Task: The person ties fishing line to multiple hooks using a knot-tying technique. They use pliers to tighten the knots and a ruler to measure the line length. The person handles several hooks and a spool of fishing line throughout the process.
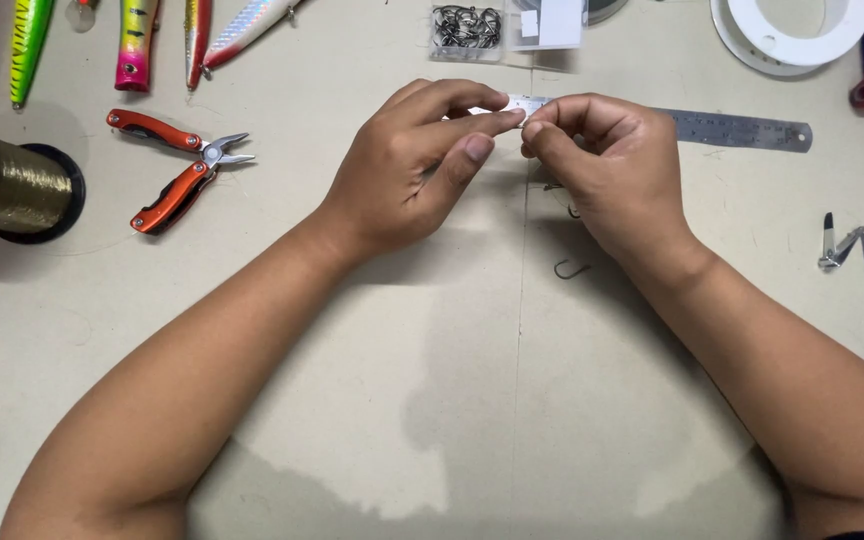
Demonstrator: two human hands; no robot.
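Note:
My left hand (414,160) and my right hand (607,160) meet fingertip to fingertip above the beige table, just in front of a steel ruler (742,129). Both pinch something very small between thumb and forefinger; it is too small to identify, perhaps thin fishing line. A thin line (522,330) runs down the table from the fingers toward me. A single fish hook (570,269) lies on the table under my right wrist, and another small hook (573,212) sits partly hidden by the right hand.
Orange-handled pliers (177,165) lie open at left. A spool of gold line (12,185) stands at far left. Colourful fishing lures (137,40) line the top left. A clear box of hooks (467,30), a white spool (792,30) and nail clippers (837,245) are also there.

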